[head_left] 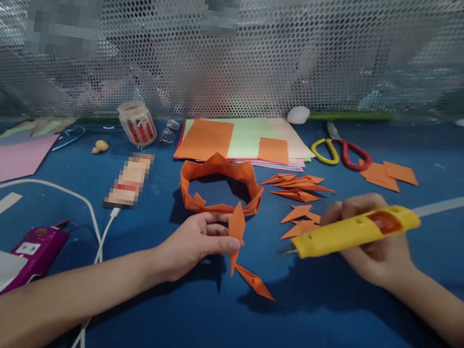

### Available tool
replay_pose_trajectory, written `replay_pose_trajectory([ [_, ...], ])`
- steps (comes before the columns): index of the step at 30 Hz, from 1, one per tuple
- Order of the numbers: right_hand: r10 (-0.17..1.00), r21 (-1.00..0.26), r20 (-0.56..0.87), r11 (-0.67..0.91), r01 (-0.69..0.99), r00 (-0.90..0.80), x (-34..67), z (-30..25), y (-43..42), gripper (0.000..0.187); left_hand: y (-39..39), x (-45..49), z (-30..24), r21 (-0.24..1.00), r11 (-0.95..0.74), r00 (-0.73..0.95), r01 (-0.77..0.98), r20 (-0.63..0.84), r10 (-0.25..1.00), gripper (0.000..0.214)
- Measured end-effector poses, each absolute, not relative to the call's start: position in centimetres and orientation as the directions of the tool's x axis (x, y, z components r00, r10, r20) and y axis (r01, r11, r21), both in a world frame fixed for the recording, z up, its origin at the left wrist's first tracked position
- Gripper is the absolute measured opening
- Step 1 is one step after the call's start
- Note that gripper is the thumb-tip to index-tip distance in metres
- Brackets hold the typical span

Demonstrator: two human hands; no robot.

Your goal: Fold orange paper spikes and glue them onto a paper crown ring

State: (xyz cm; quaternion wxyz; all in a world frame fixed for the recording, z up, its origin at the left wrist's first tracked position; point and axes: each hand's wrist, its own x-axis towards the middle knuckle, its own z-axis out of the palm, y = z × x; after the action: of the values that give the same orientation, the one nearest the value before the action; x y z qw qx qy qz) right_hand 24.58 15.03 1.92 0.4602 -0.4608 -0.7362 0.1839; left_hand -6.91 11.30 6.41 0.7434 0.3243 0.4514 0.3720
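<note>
Your left hand (194,243) pinches a folded orange paper piece (236,226) between thumb and fingers, holding it upright just on the near side of the orange paper ring (218,166). Your right hand (375,262) is wrapped around a yellow glue gun (346,234), its metal nozzle pointing left and apart from the paper; a translucent glue stick (463,203) runs out of its rear.

Just below the held piece, a slim folded spike (256,284) lies on the blue tabletop (176,327), slanting near and right. Judging by how things lie, the ring is already closed into a standing band with a peaked rim, and much of the folding looks done. What seems left is the loose work: a cluster of narrow, pointed folds (296,195) to the right of the ring, wider angular folds (302,229) nearer you, and flat orange squares (381,175) at far right, not yet creased.

The paper looks matte and stiff, with crisp creases and sharp tips. Beyond the ring lies a stack of coloured paper (250,136), smooth and flat, with scissors (355,155) to its right, one loop yellow and the other red. Behind everything stands a perforated metal screen (254,73).
</note>
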Motion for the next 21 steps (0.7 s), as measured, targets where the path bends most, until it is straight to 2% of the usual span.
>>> replay_pose_trajectory([
  [3,0.793,-0.685,0.534,0.609,0.399,-0.293,23.3,2.8,14.2,0.029,11.3,-6.9,6.5,0.821,0.520,0.324,-0.233,-0.439,0.838,0.051],
  [7,0.771,-0.668,0.484,0.631,0.395,-0.414,22.4,3.4,13.5,0.024,11.4,-6.8,6.3,0.827,0.520,0.316,-0.214,-0.445,0.838,0.047],
  [13,0.835,-0.676,0.434,0.551,0.490,-0.339,21.7,2.0,13.2,0.036,11.4,-6.8,6.2,0.835,0.498,0.288,-0.235,-0.429,0.856,0.048],
  [21,0.881,-0.702,0.387,0.473,0.532,-0.273,21.2,1.9,13.2,0.031,11.4,-6.7,6.3,0.834,0.495,0.287,-0.246,-0.425,0.859,0.050],
])
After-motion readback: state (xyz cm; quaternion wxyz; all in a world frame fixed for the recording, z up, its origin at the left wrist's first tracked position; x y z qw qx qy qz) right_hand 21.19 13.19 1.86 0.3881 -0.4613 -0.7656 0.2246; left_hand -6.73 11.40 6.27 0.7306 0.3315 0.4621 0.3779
